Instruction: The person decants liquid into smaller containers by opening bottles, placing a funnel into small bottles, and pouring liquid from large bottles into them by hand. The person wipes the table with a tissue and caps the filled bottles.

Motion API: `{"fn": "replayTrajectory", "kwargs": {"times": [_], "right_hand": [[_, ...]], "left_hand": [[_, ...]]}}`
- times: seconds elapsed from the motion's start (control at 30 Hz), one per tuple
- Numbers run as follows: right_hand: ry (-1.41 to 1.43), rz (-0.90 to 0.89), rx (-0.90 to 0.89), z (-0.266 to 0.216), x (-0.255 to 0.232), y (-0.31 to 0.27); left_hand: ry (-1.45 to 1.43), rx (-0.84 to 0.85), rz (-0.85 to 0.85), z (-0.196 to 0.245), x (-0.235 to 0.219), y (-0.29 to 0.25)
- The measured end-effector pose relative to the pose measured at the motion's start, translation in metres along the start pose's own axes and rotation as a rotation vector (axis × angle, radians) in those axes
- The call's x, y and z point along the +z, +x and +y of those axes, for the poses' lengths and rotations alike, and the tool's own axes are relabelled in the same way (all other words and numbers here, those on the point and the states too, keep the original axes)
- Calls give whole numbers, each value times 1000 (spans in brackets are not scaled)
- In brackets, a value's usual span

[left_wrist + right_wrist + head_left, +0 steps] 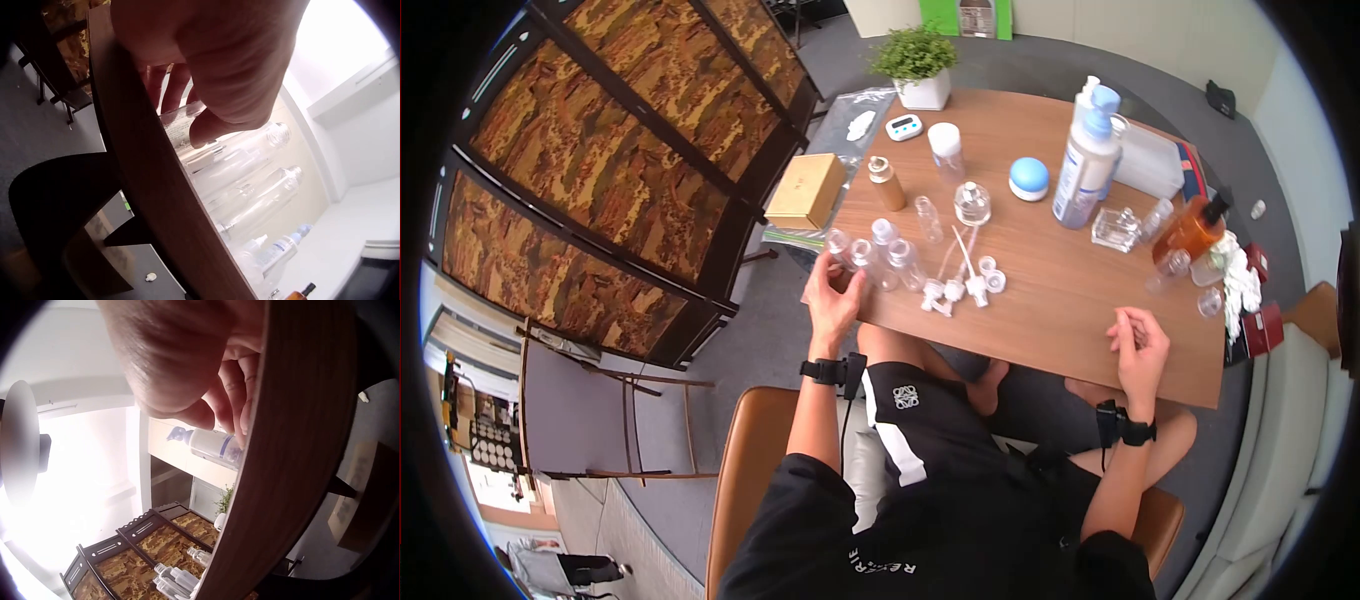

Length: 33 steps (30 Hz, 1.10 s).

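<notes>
At the table's near left edge, my left hand (832,305) has its thumb and fingers around a clear bottle (837,243) in a tight cluster. Beside it stand other clear bottles (901,258) with bare necks, upright and close together. The left wrist view shows the thumb (219,128) against clear bottle walls, with fingertips partly hidden behind. To the right of the cluster lie several white spray pump heads (977,288), some with thin dip tubes. My right hand (1140,350) rests at the near right edge, fingers loosely bent, holding nothing.
Farther back stand a gold bottle (886,184), a square-shouldered glass bottle (973,204), a blue-topped jar (1029,178) and a tall pump bottle (1084,170). An amber pump bottle (1190,230) is at right. A cardboard box (806,190) sits past the left edge.
</notes>
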State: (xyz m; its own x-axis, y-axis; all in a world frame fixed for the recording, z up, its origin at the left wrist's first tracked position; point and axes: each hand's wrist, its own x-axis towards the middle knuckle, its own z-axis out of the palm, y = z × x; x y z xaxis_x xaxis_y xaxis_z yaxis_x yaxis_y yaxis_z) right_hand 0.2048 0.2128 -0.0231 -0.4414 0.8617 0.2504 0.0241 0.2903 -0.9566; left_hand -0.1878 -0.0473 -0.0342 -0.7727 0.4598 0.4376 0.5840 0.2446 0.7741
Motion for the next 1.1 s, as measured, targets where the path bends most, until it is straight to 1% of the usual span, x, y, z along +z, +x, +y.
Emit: {"fn": "replayTrajectory", "kwargs": {"times": [0.03,0.1,0.17,0.3,0.37,0.43,0.53,0.57,0.63,0.67,0.7,0.77,0.8,0.83,0.9,0.97,1.0,1.03,1.1], "right_hand": [[-11,11,3,1,0,-1],[15,3,-19,4,0,0],[1,6,-22,2,-1,1],[22,-4,-32,2,0,1],[35,-6,-34,3,0,2],[38,-17,-47,4,0,2],[49,-16,-39,3,0,2],[55,-12,-40,4,0,1],[49,-20,-71,5,0,2],[54,-12,-81,4,0,2],[49,-14,-68,3,0,2],[51,-11,-63,3,1,1],[46,-12,-69,3,2,1],[38,-9,-73,4,1,1],[23,3,-85,5,1,1],[1,16,-94,5,1,1],[-7,8,-98,6,1,1],[-16,4,-102,6,1,1],[-20,41,-100,8,2,0]], "left_hand": [[6,-20,-15,0,-1,0],[17,15,-8,2,-1,2],[-6,14,-1,1,0,1],[-28,12,17,-10,-2,5],[-112,-38,11,-7,-4,5],[-128,-41,-4,-6,-9,2],[-160,28,138,-2,-11,-2],[-156,34,137,0,-16,-7],[-55,22,298,12,-24,-16],[-76,21,329,21,-28,-21],[-14,79,375,30,-32,-27],[-44,169,415,32,-37,-35],[-15,237,423,34,-38,-39],[-29,245,407,44,-36,-49],[-77,291,266,72,-28,-70],[-120,297,156,110,-8,-91],[-53,132,34,156,-6,-104],[15,-29,-92,192,-1,-114],[-235,423,-102,132,64,-110]]}}
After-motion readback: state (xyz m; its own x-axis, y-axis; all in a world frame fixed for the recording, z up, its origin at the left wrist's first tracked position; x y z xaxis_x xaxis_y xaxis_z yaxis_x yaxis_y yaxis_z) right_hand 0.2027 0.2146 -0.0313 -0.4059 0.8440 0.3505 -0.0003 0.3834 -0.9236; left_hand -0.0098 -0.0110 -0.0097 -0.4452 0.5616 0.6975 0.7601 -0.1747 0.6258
